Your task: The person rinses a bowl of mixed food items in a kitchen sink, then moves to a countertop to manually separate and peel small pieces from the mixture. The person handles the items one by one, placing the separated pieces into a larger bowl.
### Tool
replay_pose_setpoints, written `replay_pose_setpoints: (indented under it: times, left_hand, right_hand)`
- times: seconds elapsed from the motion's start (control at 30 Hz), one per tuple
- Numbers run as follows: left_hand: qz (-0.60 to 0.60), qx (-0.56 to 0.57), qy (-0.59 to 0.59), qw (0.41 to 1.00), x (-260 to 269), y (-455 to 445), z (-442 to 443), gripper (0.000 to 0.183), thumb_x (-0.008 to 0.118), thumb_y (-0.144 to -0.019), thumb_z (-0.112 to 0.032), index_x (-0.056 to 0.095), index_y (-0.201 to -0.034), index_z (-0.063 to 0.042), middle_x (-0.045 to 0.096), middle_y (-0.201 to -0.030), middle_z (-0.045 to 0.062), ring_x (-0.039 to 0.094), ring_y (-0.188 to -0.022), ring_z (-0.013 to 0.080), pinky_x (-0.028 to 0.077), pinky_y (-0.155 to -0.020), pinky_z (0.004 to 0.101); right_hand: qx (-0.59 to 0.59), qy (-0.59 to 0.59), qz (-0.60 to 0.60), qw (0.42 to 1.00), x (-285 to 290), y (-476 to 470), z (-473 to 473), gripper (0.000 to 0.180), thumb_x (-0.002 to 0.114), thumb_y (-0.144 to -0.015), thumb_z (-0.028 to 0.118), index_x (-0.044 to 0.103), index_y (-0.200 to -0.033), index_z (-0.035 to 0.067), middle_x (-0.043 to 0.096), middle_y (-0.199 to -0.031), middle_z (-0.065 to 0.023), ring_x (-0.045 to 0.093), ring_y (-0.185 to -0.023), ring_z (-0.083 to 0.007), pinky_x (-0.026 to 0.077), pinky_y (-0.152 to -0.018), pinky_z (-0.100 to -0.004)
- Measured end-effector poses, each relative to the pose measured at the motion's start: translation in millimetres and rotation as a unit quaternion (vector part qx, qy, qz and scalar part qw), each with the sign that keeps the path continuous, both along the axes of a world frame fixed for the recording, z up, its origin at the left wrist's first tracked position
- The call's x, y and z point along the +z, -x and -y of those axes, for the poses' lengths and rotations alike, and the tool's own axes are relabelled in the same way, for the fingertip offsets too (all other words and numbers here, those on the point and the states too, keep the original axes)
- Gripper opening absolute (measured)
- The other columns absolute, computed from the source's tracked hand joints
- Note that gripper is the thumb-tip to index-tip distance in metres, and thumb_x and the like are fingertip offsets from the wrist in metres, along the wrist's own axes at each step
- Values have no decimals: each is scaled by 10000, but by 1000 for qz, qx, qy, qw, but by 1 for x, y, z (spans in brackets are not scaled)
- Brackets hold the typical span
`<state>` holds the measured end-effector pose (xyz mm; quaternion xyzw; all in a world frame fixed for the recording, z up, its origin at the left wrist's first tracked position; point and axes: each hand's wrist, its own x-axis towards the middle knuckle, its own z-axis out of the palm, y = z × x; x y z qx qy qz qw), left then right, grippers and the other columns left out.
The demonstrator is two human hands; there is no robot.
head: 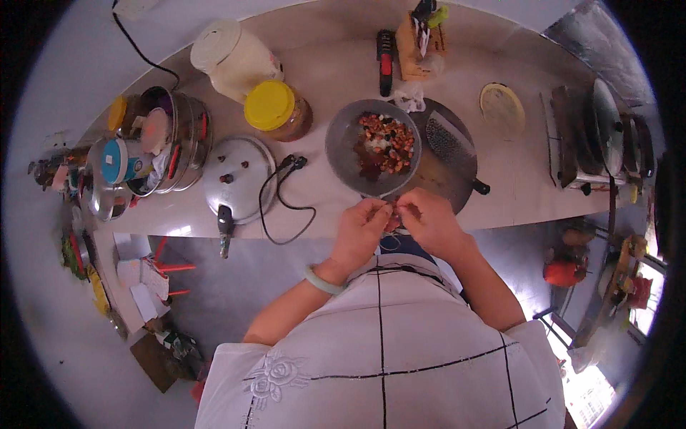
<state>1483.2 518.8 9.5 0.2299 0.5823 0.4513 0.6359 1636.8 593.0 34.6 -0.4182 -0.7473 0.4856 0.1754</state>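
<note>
Just below a round grey bowl (343, 155), my left hand (365, 224) and my right hand (430, 217) meet, fingertips together on a small reddish item (394, 221); what it is cannot be made out. A thin pale string or strip hangs under the fingers. Reddish-brown nuts or beans (396, 140), a whitish heap and dark liquid lie in the bowl. The bowl rests partly over a round dark board (453, 185), which carries a metal grater (447, 137).
Left stand a pressure cooker lid (238, 177), a black power cord (289, 206), a yellow-lidded jar (270, 106) and stacked steel pots (187, 145). A knife block (410, 53) and black-red tool (385, 64) lie behind, a stove (584, 139) at right.
</note>
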Motion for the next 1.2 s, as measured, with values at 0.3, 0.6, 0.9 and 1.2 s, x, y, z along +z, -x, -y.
replay_pose_setpoints:
  times: [0.3,0.6,0.9,1.2]
  left_hand:
    - [-87,-25,-65,994,6,-1,2,200,562,-959,-130,634,-1022,47,680,-856,63,624,-796,95,515,-718,246]
    - [-121,-29,-53,991,-2,-3,4,153,599,-919,-106,659,-964,28,678,-808,48,613,-758,78,504,-689,235]
    - [-91,-13,-33,995,-8,-4,1,116,618,-881,-75,643,-920,31,674,-807,50,621,-735,89,525,-665,241]
    - [-29,-32,-12,999,2,-1,0,110,593,-892,-67,617,-918,37,660,-805,60,627,-729,110,526,-675,253]
  right_hand:
    - [-30,-33,-34,998,-11,2,5,93,627,-810,64,592,-881,14,623,-797,-151,614,-671,-270,483,-610,-348]
    - [-9,-122,3,992,-30,4,6,158,676,-738,47,545,-825,43,598,-764,-152,620,-675,-312,482,-586,-377]
    - [29,-55,-60,996,-18,-3,-2,200,689,-710,22,530,-831,43,563,-704,-120,564,-585,-273,461,-547,-335]
    - [45,-52,-82,994,-17,-6,0,206,697,-726,35,524,-838,50,561,-725,-120,597,-614,-294,477,-543,-370]
